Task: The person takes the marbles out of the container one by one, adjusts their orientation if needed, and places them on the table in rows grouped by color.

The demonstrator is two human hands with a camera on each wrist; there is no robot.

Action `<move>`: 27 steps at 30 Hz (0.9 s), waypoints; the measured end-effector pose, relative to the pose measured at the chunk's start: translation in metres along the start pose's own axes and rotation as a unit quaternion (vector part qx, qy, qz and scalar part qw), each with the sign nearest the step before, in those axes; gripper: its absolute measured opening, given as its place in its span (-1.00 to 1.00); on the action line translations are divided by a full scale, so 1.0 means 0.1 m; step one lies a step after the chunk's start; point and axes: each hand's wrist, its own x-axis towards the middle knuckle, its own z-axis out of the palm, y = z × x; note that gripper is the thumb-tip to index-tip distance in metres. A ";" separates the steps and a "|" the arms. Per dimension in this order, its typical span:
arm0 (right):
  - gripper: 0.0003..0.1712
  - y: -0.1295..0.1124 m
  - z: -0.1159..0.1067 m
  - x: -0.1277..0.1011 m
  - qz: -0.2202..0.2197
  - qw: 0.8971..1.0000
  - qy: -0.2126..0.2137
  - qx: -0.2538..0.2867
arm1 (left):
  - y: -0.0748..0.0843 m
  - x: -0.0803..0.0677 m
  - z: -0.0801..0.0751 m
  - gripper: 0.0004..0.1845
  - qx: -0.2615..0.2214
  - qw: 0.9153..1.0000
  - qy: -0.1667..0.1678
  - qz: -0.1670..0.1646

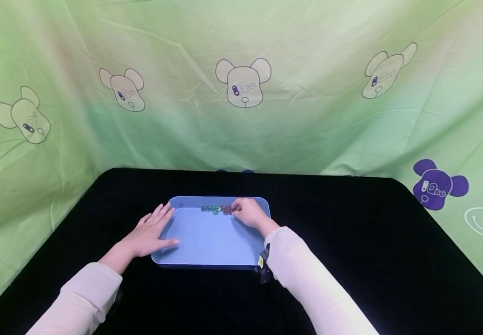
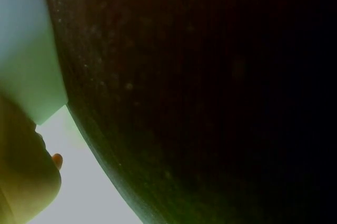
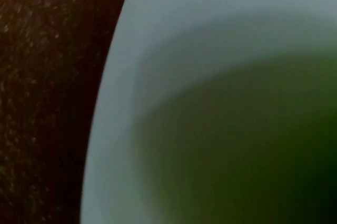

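Pale sleeves [image 1: 308, 274] frame a blue tray [image 1: 208, 242] at the tabletop's middle. It is steadied by the flat left hand [image 1: 151, 232] while beads [image 1: 216, 209] along its far wall are fingered by the right hand [image 1: 247, 214] — its grip cannot be told. A single bead must be pinched next.

A blue tray [image 1: 208, 242] sat mid-table on the black cloth [image 1: 371, 242], with open cloth on every side. Its floor lay bare except along the far wall, where a row of small beads [image 1: 216, 209] and the right hand [image 1: 247, 213] crowded in. The left hand [image 1: 149, 235] covered the tray's left rim.
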 end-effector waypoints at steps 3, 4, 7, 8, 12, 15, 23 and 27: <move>-0.88 0.00 0.01 -0.01 -0.003 1.000 0.003 -0.003 | 0.00 -0.01 0.01 -0.05 -0.002 1.000 -0.002 0.001; -0.89 0.00 0.01 -0.01 -0.003 1.000 0.004 -0.004 | 0.00 -0.01 0.01 -0.06 -0.003 1.000 -0.003 0.001; -0.90 0.00 0.01 -0.02 -0.007 1.000 0.010 -0.009 | 0.00 -0.01 0.01 -0.06 -0.004 1.000 -0.001 0.001; -0.90 0.00 0.01 -0.02 -0.006 1.000 0.010 -0.009 | 0.00 -0.01 0.01 -0.06 -0.004 1.000 0.000 0.001; -0.89 -0.01 0.01 -0.03 -0.005 1.000 0.009 -0.009 | 0.01 -0.01 0.01 -0.06 -0.004 1.000 0.008 0.004; -0.90 -0.02 0.01 -0.03 -0.006 1.000 0.009 -0.014 | 0.01 -0.01 0.01 -0.07 -0.005 1.000 0.008 0.003; -0.89 -0.02 0.01 -0.02 -0.007 1.000 0.006 -0.023 | 0.02 -0.01 -0.01 -0.07 -0.003 1.000 0.001 -0.002; -0.89 -0.03 0.02 -0.01 -0.003 0.999 0.005 -0.035 | 0.02 -0.01 -0.01 -0.08 -0.002 1.000 -0.003 -0.004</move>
